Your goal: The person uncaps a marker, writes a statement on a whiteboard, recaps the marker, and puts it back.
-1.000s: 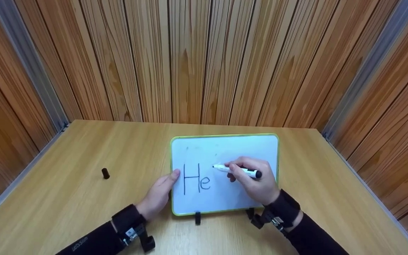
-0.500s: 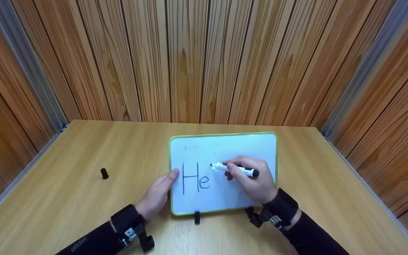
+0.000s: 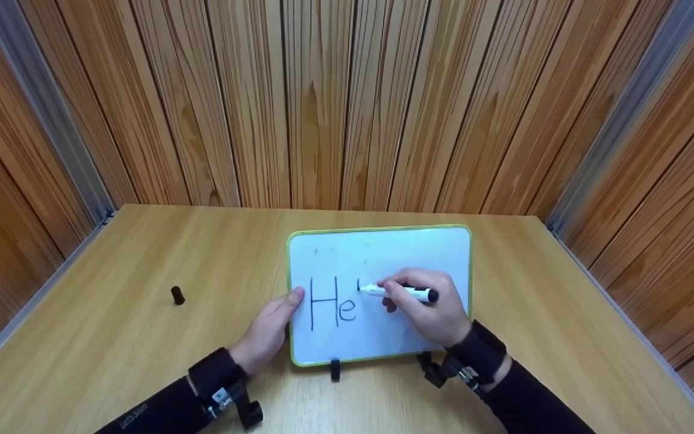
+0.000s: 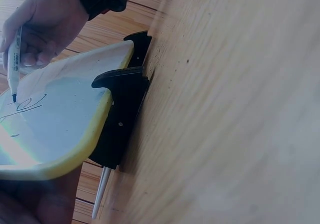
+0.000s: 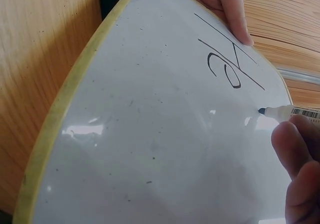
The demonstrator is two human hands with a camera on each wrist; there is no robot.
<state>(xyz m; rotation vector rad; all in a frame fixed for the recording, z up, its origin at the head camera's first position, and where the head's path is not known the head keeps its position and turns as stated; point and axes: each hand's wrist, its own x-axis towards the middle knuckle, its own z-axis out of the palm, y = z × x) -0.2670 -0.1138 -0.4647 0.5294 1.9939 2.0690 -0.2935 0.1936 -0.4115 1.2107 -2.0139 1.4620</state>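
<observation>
A: What is in front of the person?

B: A glossy white rectangular board with a yellow-green rim, propped in black stand feet on a light-brown wooden surface. A small black cylinder, probably the marker's cap, is well to the left; I cannot tell whether it stands or lies.

A: And the hands?

B: The left hand holds the board's left edge, thumb over the front. The right hand has its grip pinching a slim white marker with a black end, tip against the board, just right of the writing.

A: What has just changed?

B: Half a second ago the tip was beside two black handwritten letters, a tall "H" and a small "e", with no third mark showing. Now it is slightly lower, and a short upright black stroke shows above it. The board has stayed put.

A: Meaning what for the writing?

B: I judge that a third character is begun but unfinished, and that the left hand is steadying the board.
</observation>
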